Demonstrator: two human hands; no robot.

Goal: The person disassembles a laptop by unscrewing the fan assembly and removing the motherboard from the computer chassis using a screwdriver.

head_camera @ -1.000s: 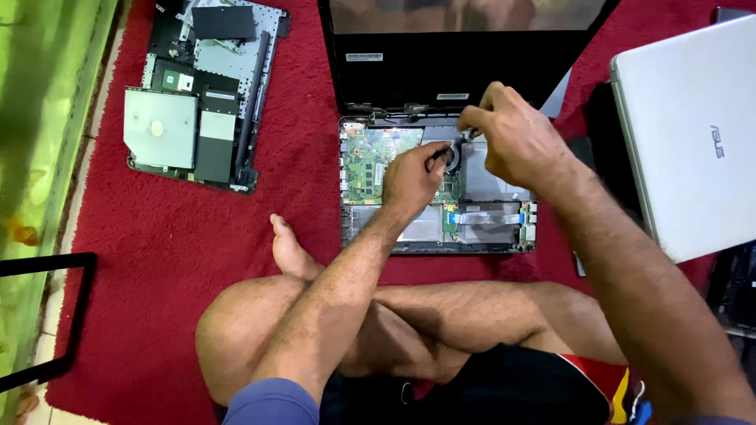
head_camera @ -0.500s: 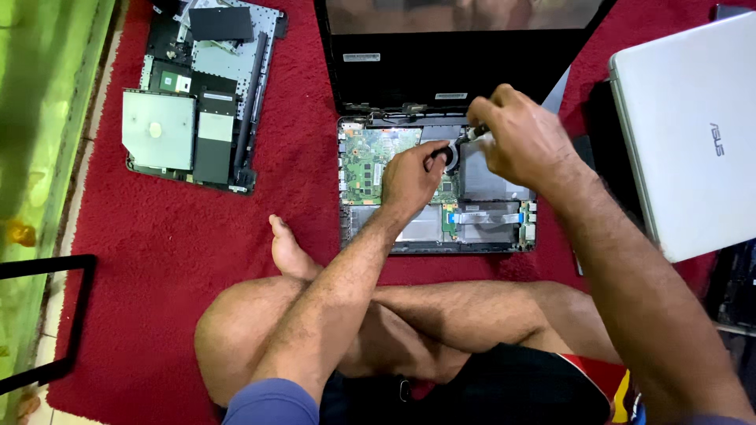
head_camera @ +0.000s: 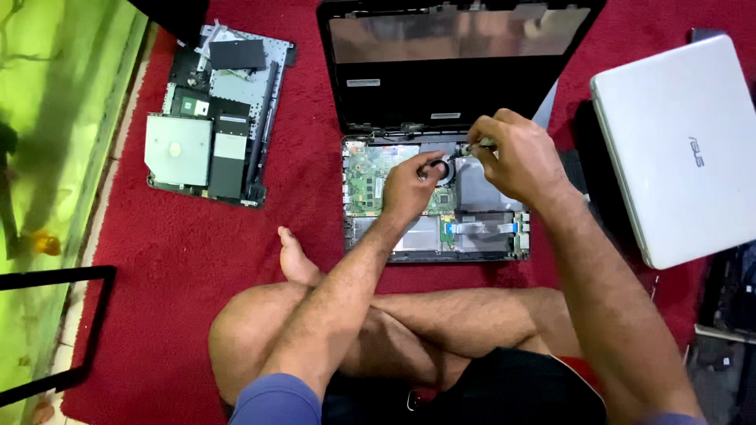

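The person sits cross-legged on a red carpet [head_camera: 181, 252], bare knees nearest me and one foot tucked out to the left. Both forearms reach forward over the legs to an opened laptop base [head_camera: 435, 198], which lies just past the knees with its green circuit board and silver shielding exposed.

The left hand [head_camera: 411, 187] rests on the board, its fingers curled together and its fingertips touching the round black fan [head_camera: 441, 169] near the middle of the base. The right hand [head_camera: 516, 156] hovers just beside it to the right, thumb and fingers pinched shut on a small pale part [head_camera: 479, 145] at the back edge of the base; what that part is I cannot tell.

Behind the base, the laptop's dark screen [head_camera: 457, 55] is tilted back, still joined at the hinge. To the right lies a closed white laptop [head_camera: 681, 145], well apart from the hands. Farther off on the left sits another stripped laptop chassis [head_camera: 213, 118] with a silver drive, and past the carpet's left edge, a green glass tank [head_camera: 55, 126].
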